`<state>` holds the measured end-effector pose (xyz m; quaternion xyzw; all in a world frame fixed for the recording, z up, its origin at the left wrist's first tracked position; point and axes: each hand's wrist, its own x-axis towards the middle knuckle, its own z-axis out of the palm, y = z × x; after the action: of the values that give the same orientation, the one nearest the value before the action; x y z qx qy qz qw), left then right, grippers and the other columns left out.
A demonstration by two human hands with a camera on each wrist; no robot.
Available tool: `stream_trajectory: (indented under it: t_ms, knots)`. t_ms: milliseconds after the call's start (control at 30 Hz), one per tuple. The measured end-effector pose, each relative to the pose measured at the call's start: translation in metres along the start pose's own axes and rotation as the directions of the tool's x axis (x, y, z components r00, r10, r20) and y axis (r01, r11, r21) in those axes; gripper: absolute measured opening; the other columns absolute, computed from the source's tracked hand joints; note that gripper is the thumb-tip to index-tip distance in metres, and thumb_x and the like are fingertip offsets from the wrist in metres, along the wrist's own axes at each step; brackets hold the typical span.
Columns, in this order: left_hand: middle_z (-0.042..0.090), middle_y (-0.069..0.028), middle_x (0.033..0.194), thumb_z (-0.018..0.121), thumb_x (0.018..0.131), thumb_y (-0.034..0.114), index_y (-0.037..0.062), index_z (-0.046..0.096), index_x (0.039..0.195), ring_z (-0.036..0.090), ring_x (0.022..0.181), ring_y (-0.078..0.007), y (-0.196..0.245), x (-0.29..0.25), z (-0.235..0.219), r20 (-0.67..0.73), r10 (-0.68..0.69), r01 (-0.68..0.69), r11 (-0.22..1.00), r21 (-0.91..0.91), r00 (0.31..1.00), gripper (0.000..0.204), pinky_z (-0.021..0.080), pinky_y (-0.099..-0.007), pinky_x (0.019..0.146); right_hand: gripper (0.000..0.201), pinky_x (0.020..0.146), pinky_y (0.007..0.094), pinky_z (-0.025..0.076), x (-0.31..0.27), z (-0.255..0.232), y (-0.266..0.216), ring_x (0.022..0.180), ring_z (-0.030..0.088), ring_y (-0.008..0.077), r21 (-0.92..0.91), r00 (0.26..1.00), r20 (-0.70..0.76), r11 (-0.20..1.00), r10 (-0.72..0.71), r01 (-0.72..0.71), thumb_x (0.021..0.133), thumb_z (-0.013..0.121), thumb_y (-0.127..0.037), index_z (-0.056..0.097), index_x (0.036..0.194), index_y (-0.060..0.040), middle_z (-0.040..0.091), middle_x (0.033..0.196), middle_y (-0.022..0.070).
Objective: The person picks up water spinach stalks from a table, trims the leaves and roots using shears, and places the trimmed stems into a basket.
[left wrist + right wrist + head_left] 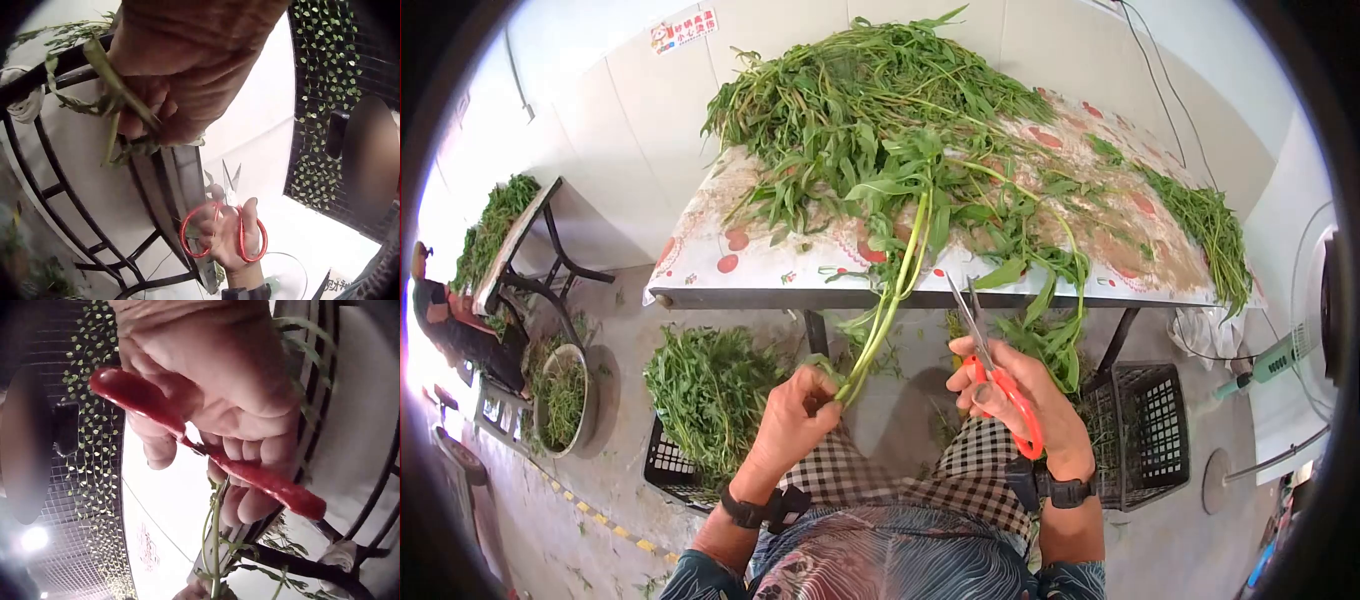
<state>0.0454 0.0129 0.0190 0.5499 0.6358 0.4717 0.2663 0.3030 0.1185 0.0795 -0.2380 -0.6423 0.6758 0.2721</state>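
With the left hand [792, 425] clamped on the long green stems [887, 310], the right hand [1012, 400], gripping red-handled scissors [997, 375], should cut squarely just above that fist.

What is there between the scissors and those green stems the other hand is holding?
Nothing visible. The scissors in the right hand sit beside the stems gripped by the left hand, with open air between, blades parted.

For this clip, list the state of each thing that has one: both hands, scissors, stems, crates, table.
left hand: grips the stem bunch at its lower end
right hand: holds the scissors
scissors: blades slightly open, pointing up, not on the stems
stem bunch: uncut, hanging off the table edge
table: heaped with greens
left crate: holds cut greens
right crate: contents unclear
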Motion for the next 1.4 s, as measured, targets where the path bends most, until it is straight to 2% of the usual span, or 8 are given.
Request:
stream_trajectory:
  t_ms: [67, 167, 367, 533, 767, 900, 1000, 1400]
  knots:
    - [0.052, -0.0051, 0.072, 0.06, 0.071, -0.002, 0.0013, 0.051, 0.082, 0.052, 0.06, -0.0107, 0.003, -0.002, 0.001, -0.014, 0.014, -0.014, 1.0, 0.005, 1.0, 0.015, 0.044, -0.0244, 0.056, 0.051, 0.069, 0.0224, 0.041, 0.003, 0.002, -0.003, 0.08, 0.051, 0.0104, -0.036, 1.0, 0.02, 0.999, 0.01, -0.009, 0.082, 0.063, -0.01, 0.042, 0.128, -0.0008, 0.055, 0.092, 0.0042]
    - [0.055, -0.0073, 0.075, 0.06, 0.07, -0.004, 0.0023, 0.05, 0.082, 0.055, 0.061, -0.014, 0.005, -0.005, 0.003, -0.087, 0.089, -0.079, 0.991, 0.108, 0.992, 0.016, 0.045, -0.025, 0.056, 0.063, 0.069, 0.0259, 0.045, 0.007, 0.005, 0.001, 0.077, 0.054, 0.0131, -0.022, 0.999, 0.038, 1.0, 0.012, -0.012, 0.082, 0.065, -0.04, 0.042, 0.125, 0.001, 0.055, 0.092, 0.0073]
    - [0.057, -0.009, 0.082, 0.062, 0.067, -0.003, 0.0054, 0.051, 0.083, 0.056, 0.07, -0.0253, 0.009, -0.008, 0.002, -0.193, 0.233, -0.177, 0.947, 0.267, 0.953, 0.021, 0.045, -0.0306, 0.063, 0.056, 0.068, 0.0253, 0.043, 0.013, -0.002, 0.02, 0.075, 0.051, 0.0116, 0.173, 0.981, 0.109, 0.969, 0.16, -0.177, 0.087, 0.06, -0.035, 0.041, 0.124, 0.0031, 0.054, 0.088, 0.0052]
    - [0.058, -0.0079, 0.082, 0.063, 0.067, -0.003, 0.0055, 0.052, 0.082, 0.056, 0.067, -0.0209, 0.011, -0.01, 0.005, -0.213, 0.26, -0.211, 0.951, 0.228, 0.942, 0.021, 0.045, -0.0284, 0.059, 0.056, 0.065, 0.0231, 0.044, 0.016, 0.001, 0.002, 0.073, 0.054, 0.0103, 0.188, 0.959, 0.06, 0.94, 0.277, -0.284, 0.086, 0.06, -0.039, 0.045, 0.121, 0.0011, 0.056, 0.087, 0.0055]
    - [0.058, -0.0069, 0.079, 0.063, 0.068, -0.004, 0.0049, 0.054, 0.08, 0.055, 0.065, -0.0169, 0.016, -0.011, 0.006, -0.223, 0.248, -0.229, 0.967, 0.109, 0.943, 0.018, 0.044, -0.026, 0.058, 0.054, 0.057, 0.021, 0.045, 0.015, 0.003, -0.005, 0.063, 0.055, 0.009, -0.196, 0.98, -0.048, 0.96, 0.195, -0.2, 0.084, 0.061, -0.041, 0.049, 0.116, 0.0003, 0.058, 0.08, 0.0045]
    - [0.059, -0.007, 0.081, 0.064, 0.068, -0.005, 0.0049, 0.054, 0.08, 0.057, 0.068, -0.0184, 0.016, -0.012, 0.006, -0.254, 0.272, -0.247, 0.961, 0.125, 0.928, 0.018, 0.045, -0.0271, 0.059, 0.049, 0.056, 0.0196, 0.044, 0.015, 0.002, -0.018, 0.062, 0.054, 0.0077, -0.188, 0.963, -0.048, 0.945, 0.264, -0.268, 0.085, 0.059, -0.037, 0.05, 0.115, 0.0009, 0.057, 0.079, 0.0036]
    - [0.057, -0.0064, 0.08, 0.062, 0.065, -0.008, 0.0034, 0.054, 0.078, 0.054, 0.065, -0.0143, 0.027, -0.01, 0.004, -0.259, 0.516, -0.417, 0.837, 0.354, 0.817, 0.019, 0.043, -0.0244, 0.056, 0.047, 0.055, 0.0195, 0.043, 0.015, 0.001, -0.024, 0.061, 0.053, 0.0071, -0.214, 0.958, -0.043, 0.934, 0.282, -0.285, 0.086, 0.059, -0.035, 0.05, 0.115, 0.0019, 0.056, 0.078, 0.003]
    - [0.06, -0.0081, 0.083, 0.063, 0.064, -0.007, 0.0052, 0.055, 0.077, 0.056, 0.066, -0.0169, 0.032, -0.021, 0.008, -0.293, 0.501, -0.419, 0.857, 0.299, 0.815, 0.02, 0.044, -0.0255, 0.058, 0.048, 0.051, 0.0239, 0.044, 0.01, 0.004, -0.021, 0.053, 0.053, 0.0116, -0.265, 0.976, 0.018, 0.942, 0.218, -0.205, 0.09, 0.052, -0.041, 0.051, 0.107, 0.0036, 0.055, 0.061, 0.0068]
